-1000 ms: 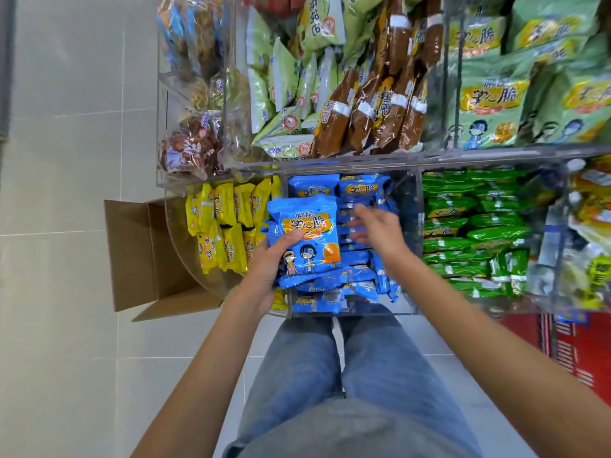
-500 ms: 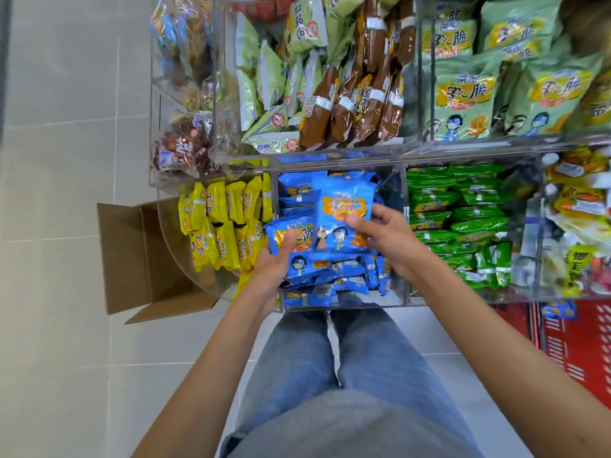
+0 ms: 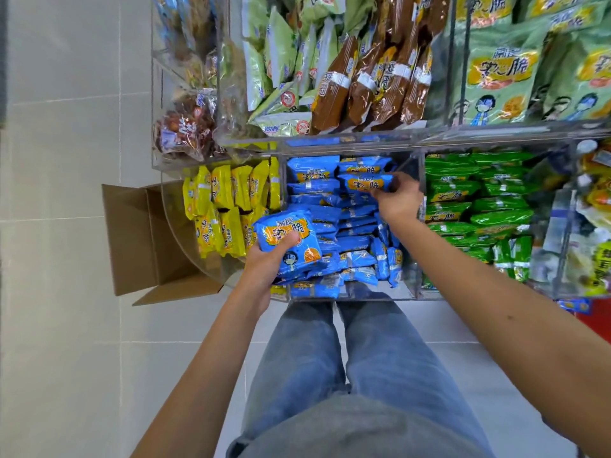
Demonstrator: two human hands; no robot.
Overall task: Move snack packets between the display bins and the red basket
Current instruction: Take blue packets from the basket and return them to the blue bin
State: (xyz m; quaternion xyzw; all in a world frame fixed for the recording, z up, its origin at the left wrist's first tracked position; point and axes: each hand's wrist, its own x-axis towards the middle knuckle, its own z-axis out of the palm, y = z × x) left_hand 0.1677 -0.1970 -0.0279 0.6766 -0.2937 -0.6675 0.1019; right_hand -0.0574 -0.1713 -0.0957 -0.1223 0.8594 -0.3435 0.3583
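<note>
**Two blue packets in hand over the middle bin**

My left hand grips a blue snack packet at centre frame, thumb pressed over its front and fingers curled beneath. It sits tilted above the near left part of the clear middle bin.

My right hand reaches further up the frame, well apart from the left. Its fingertips pinch a second blue packet by its right end, at the far side of the same bin. That packet lies flat on the stack of blue packets filling the compartment.

Left of the bin stand yellow packets, and right of it green packets. On the shelf above, across the top of the frame, lean brown packets and pale green bags.

An open cardboard box sits on the tiled floor at the left. A patch of the red basket shows at the right edge, below the bins. My jeans fill the bottom centre.
</note>
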